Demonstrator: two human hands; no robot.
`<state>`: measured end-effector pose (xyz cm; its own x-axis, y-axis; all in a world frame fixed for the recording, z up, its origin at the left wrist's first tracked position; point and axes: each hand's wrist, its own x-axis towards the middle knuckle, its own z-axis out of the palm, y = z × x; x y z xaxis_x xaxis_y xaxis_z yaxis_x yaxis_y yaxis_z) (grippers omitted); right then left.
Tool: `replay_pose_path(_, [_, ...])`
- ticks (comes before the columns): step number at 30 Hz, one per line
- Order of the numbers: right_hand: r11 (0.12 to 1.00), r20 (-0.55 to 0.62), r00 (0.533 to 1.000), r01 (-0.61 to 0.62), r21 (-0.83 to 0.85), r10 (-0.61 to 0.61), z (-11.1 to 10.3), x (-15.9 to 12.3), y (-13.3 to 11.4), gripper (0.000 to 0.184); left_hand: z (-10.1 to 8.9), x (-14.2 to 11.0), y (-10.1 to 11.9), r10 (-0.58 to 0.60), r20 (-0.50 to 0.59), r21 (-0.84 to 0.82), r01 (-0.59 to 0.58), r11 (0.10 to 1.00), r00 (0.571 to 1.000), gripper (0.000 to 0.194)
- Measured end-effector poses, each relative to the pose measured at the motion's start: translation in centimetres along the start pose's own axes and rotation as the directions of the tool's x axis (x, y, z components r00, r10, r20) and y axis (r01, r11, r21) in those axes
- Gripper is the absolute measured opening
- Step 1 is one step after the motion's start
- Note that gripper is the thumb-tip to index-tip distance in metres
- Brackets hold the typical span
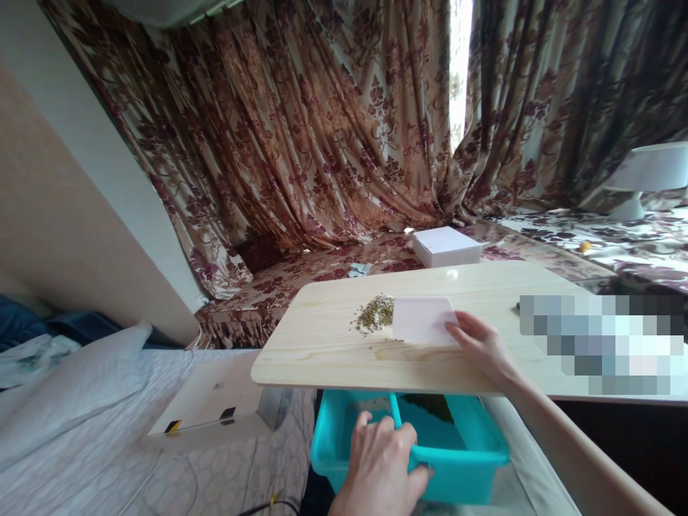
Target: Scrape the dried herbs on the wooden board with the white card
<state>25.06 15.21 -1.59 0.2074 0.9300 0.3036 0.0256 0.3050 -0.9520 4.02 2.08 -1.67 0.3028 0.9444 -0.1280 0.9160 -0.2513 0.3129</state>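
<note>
At the wooden table (312, 362), grips the teal bin (465, 480) below by its near rim with the left hand (384, 455); on top, pinches the white card (421, 319) by its right end in the right hand (479, 341), left edge against the grain heap (375, 315).

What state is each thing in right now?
White card: gripped by right hand
Green-and-white grains: heaped, edges scattered
Turquoise bin: open, partly filled, near rim gripped by left hand
Curtains: nearly closed, narrow gap
Ledge box: closed
Bed carton: closed
Lamp: apparently unlit
</note>
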Motion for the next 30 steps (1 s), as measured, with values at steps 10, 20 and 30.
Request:
replay_pose_path(10, [0.996,-0.083,0.996,-0.032,-0.080,0.025,-0.9,-1.3,-0.5,0.022,-0.1,-0.3,-0.4,0.018,-0.030,-0.014,-0.019,1.000,0.999,0.019])
replay_pose_path(20, [0.994,-0.032,0.999,-0.033,-0.101,0.030,1.1,-4.1,-0.1,0.025,-0.5,0.0,-0.6,0.028,-0.055,-0.021,-0.030,0.999,0.998,0.019])
replay_pose_path(30, [0.996,-0.009,1.000,-0.001,-0.088,0.000,2.3,-1.8,1.0,0.028,-0.6,0.3,0.6,0.162,-0.025,0.033,-0.161,0.986,0.986,0.026])
